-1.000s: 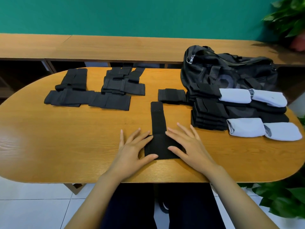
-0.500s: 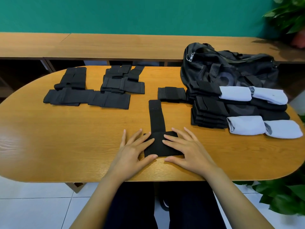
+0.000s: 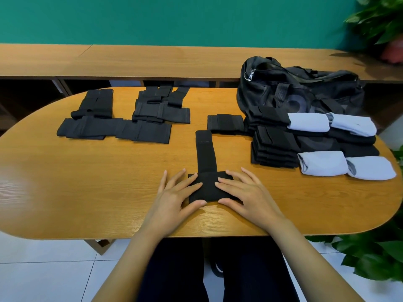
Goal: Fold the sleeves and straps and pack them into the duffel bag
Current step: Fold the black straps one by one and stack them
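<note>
So the black strap point(image 3: 205, 153), near-middle on the table point(image 3: 87, 192), is now pinned flat: left hand point(image 3: 174, 194) and right hand point(image 3: 246, 192), fingers straight, have been slid inward onto its fold. Next fold seems due.

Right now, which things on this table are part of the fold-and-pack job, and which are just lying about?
Job:
- black strap, pressed by left hand and right hand
- black pieces at far left
- folded black stack
- pale blue rolls
- duffel bag

Lying about:
- long bench behind the table
- potted plant, top right
- leafy plant, lower right
</note>
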Motion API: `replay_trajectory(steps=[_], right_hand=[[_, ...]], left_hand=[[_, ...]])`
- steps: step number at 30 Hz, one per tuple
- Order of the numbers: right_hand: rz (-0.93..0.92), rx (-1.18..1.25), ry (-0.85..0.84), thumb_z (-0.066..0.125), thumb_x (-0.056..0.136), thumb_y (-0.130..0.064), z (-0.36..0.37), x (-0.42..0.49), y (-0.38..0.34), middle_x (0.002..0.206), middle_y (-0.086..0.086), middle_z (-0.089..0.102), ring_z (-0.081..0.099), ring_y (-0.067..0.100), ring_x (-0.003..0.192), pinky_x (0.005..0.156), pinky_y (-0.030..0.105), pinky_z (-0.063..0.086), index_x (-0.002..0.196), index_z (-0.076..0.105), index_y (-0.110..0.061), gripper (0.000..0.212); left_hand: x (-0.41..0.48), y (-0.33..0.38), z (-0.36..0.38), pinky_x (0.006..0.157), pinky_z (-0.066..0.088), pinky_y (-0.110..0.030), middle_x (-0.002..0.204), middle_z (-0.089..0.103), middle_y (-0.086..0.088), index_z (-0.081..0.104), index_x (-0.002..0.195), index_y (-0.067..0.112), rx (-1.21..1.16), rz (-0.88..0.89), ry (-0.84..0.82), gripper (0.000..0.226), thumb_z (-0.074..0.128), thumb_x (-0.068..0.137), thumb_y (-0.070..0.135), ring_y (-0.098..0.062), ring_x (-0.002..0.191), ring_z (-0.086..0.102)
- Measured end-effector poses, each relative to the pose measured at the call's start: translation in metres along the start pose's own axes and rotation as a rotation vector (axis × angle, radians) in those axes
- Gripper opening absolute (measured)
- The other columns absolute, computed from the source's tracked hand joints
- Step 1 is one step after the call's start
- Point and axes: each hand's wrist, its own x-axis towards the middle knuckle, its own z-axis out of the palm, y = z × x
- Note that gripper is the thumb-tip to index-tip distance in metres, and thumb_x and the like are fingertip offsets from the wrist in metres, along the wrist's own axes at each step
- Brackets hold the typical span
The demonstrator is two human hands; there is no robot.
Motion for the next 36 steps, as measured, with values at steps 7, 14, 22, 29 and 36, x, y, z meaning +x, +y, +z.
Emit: replay_trajectory(steps=[7,14,22,29,36], right_hand=[[-0.033,0.029,0.076,0.042,0.098,-0.05,0.001,-0.001,-0.001,0.127,-0.007,0.065,0.048,0.01,0.131,0.116,0.043,0.029,0.128,0.064,-0.025,0.044],[-0.013,0.19,0.278,0.053,0.096,-0.042,-0.001,-0.011,-0.006,0.103,-0.01,0.073,0.06,0.004,0.107,0.111,0.036,0.034,0.108,0.074,-0.021,0.032],[0.339,0.406,0.267,0.05,0.089,-0.057,-0.015,0.016,-0.015,0.09,-0.022,0.061,0.053,0.009,0.092,0.083,0.02,0.037,0.101,0.07,-0.042,0.027],[0.436,0.487,0.276,0.057,0.085,-0.054,-0.014,0.049,-0.006,0.091,-0.013,0.069,0.059,0.006,0.09,0.082,0.037,0.05,0.093,0.067,-0.045,0.015],[0.556,0.444,0.195,0.062,0.087,-0.051,-0.001,0.06,0.001,0.087,-0.018,0.061,0.055,0.016,0.095,0.087,0.044,0.047,0.096,0.073,-0.037,0.02]], left_hand=[[-0.004,-0.003,0.004,0.121,0.0,-0.05,0.132,0.061,0.013,0.065,0.125,0.029,0.029,0.11,0.151,0.055,0.037,0.094,0.065,-0.007,0.139,0.036],[-0.009,0.006,0.002,0.118,0.014,-0.055,0.105,0.072,0.013,0.073,0.109,0.024,-0.055,0.192,0.327,0.042,0.044,0.098,0.052,-0.005,0.118,0.056],[0.018,0.03,-0.004,0.112,0.027,-0.039,0.086,0.063,0.019,0.073,0.101,0.03,-0.292,-0.11,0.464,0.037,0.051,0.088,0.057,-0.002,0.089,0.057],[0.047,0.021,-0.005,0.095,0.041,-0.049,0.073,0.059,0.008,0.074,0.102,0.029,-0.288,-0.258,0.456,0.042,0.049,0.086,0.059,-0.006,0.076,0.053],[0.062,0.011,0.001,0.099,0.034,-0.041,0.081,0.064,0.009,0.073,0.105,0.028,-0.132,-0.348,0.404,0.027,0.06,0.091,0.047,-0.012,0.09,0.053]])
